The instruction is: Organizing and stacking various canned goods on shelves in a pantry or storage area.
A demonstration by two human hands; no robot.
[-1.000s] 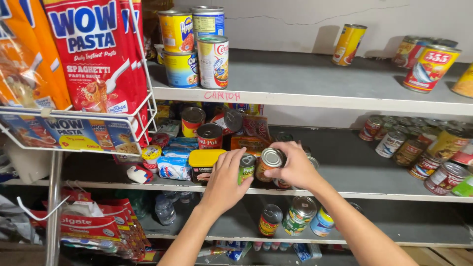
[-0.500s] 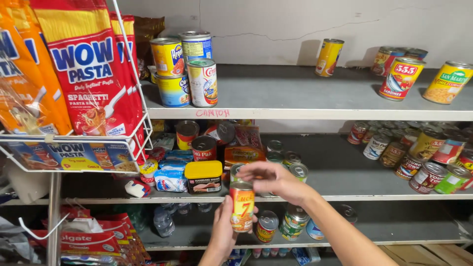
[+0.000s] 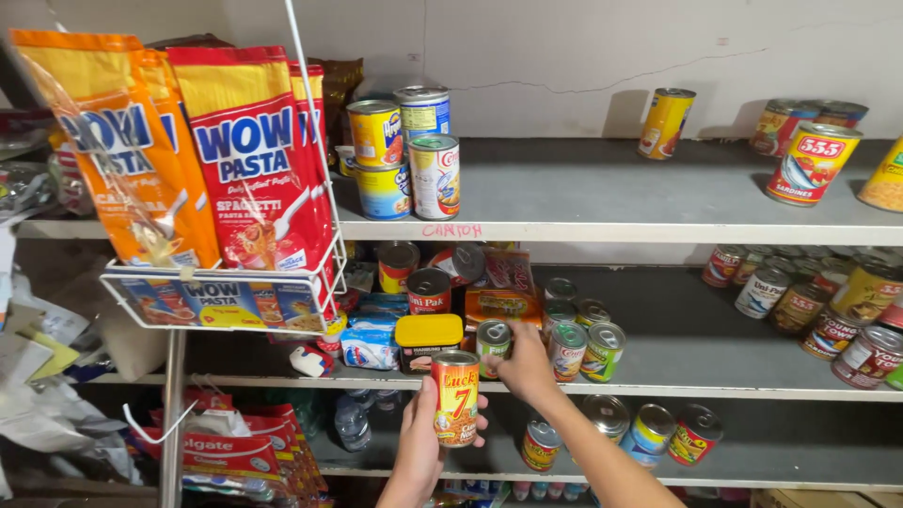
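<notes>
Below the middle shelf (image 3: 658,388), the left hand (image 3: 420,450) is wrapping around one upright orange-and-yellow can (image 3: 455,397), fingers closed on its sides, holding it in front of the shelf edge. Just beside it, the right hand (image 3: 527,362) is gripping one green-labelled can (image 3: 493,344) standing on that shelf. Two more green-labelled cans (image 3: 585,350) are standing right of it; a yellow-lidded tin (image 3: 428,340) is sitting to its left.

Small shop: shelves (image 3: 611,230) of cans (image 3: 811,162)
</notes>
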